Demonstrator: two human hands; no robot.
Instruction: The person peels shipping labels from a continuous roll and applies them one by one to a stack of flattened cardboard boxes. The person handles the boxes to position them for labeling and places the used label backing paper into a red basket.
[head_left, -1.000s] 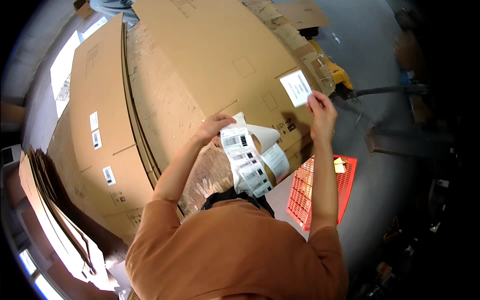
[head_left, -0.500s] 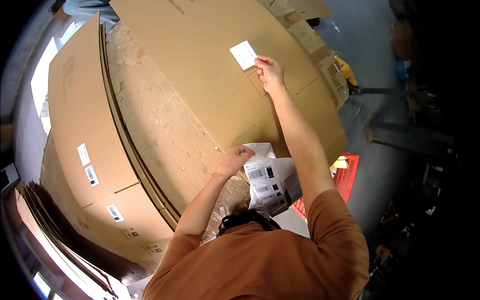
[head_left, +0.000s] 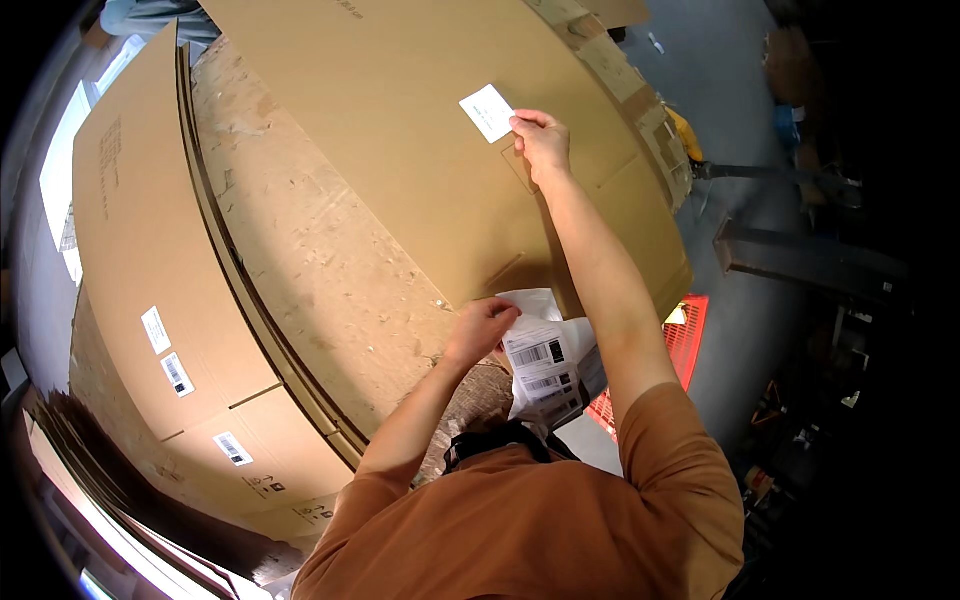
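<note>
A white label is pinched by its right corner between the thumb and fingers of my right hand. It hovers over or lies against a large flat brown cardboard sheet, just above a printed rectangle outline; whether it touches I cannot tell. Close to my body, my left hand has its fingers closed on the upper left edge of a sheet of printed labels. That sheet hangs bent, with white backing paper folded about it.
Left of me lies a stack of flattened cardboard boxes bearing several white labels. A worn wooden surface runs between the two stacks. At my right are a red plastic basket and a dark metal beam. Someone's blue-clad leg shows far left.
My left hand and the label sheet sit slightly farther right and lower in view. The right hand keeps its pinch on the label near the same spot. The view has shifted a little.
</note>
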